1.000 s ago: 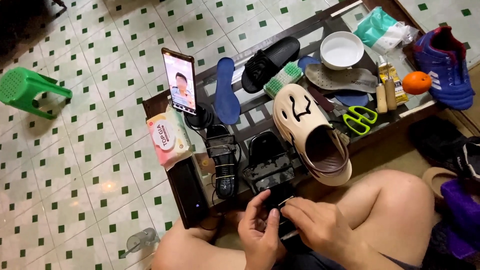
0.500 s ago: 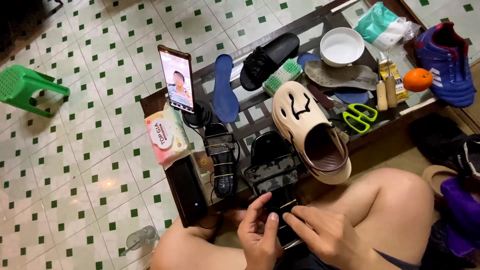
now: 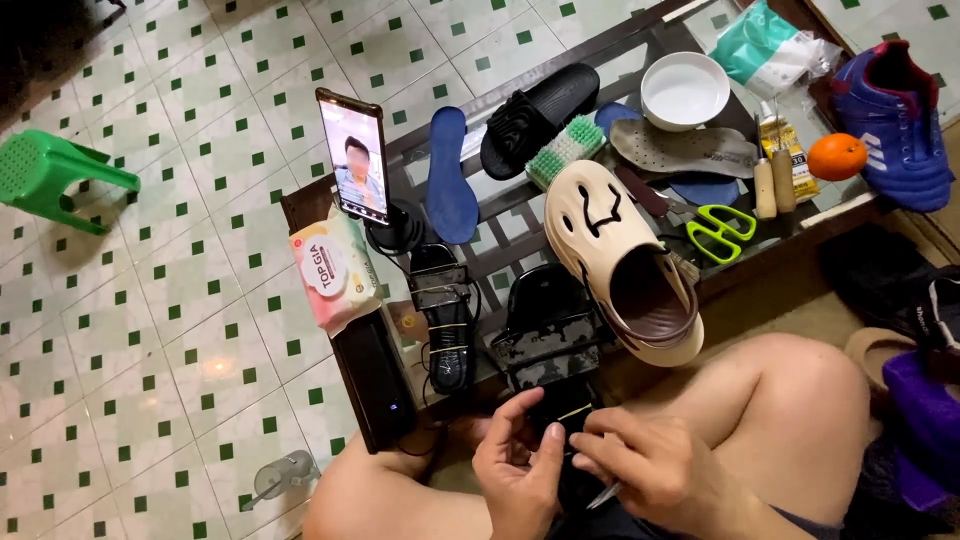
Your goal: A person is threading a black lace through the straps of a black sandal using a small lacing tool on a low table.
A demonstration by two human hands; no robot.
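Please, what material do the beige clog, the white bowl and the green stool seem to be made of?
Beige clog: probably moulded foam, matte; one piece, thick rounded walls, cut-out holes, no seams. White bowl: smooth and faintly glossy, plastic or ceramic; the look cannot settle which. Green stool: most likely moulded plastic, one even colour, with a perforated seat.

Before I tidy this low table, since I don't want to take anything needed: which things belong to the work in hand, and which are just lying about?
In hand:
left hand
right hand
black sandal
thin metal tool

Lying about:
beige clog
green scissors
white bowl
orange
scrub brush
blue insole
phone
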